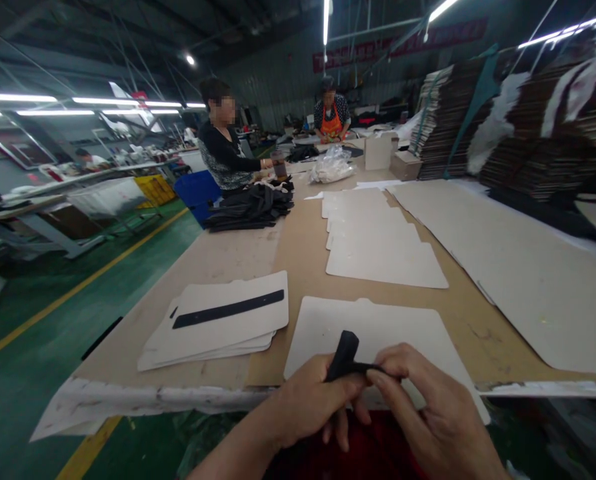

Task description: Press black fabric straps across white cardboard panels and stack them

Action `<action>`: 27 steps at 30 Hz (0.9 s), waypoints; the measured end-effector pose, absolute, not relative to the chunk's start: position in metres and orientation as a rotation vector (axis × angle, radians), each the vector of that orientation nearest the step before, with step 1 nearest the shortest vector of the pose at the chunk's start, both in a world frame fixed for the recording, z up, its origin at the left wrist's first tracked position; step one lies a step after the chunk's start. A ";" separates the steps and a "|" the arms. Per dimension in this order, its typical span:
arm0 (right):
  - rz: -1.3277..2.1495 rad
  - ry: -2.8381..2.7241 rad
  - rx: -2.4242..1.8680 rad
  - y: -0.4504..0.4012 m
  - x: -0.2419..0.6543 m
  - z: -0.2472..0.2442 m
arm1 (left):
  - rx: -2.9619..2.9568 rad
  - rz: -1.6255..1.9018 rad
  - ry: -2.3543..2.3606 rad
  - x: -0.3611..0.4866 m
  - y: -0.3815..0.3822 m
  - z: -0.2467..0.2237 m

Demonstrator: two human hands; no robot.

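Note:
Close to the table's front edge, my left hand [323,393] is closed around a folded black strip [345,353], whose upper end sticks up past the thumb. My right hand [418,393] pinches the strip's other end between thumb and fingertips. Both hands hover over a pale board [378,323] with rounded corners, which lies flat and is partly hidden by them. To the left is a small stack of similar boards [213,347]; a long black strip [228,309] lies across the top one.
More pale boards [378,247] lie overlapped ahead, with large sheets [518,287] at the right. Dark folded pieces [253,208] are piled at the left edge near a person [223,147]. Another person [331,117] stands at the far end. Tall stacks [453,120] rise at the back right.

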State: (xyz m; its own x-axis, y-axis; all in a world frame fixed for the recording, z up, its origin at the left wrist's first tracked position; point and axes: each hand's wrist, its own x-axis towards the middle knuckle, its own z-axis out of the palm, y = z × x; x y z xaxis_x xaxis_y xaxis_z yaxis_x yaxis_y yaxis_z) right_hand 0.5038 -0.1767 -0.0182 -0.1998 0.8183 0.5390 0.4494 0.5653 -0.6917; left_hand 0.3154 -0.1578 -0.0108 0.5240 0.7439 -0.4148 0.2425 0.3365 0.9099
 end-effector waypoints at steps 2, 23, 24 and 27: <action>0.576 -1.824 -1.136 -0.182 0.518 -0.021 | 1.288 0.316 1.045 0.306 -0.163 -0.007; 0.363 -1.604 -1.806 -0.155 0.584 -0.066 | 1.811 0.441 1.896 0.263 -0.133 -0.013; 0.362 -1.591 -1.816 -0.154 0.585 -0.068 | 1.830 0.443 1.920 0.264 -0.132 -0.015; 0.355 -1.573 -1.825 -0.153 0.585 -0.069 | 1.861 0.426 1.976 0.265 -0.129 -0.022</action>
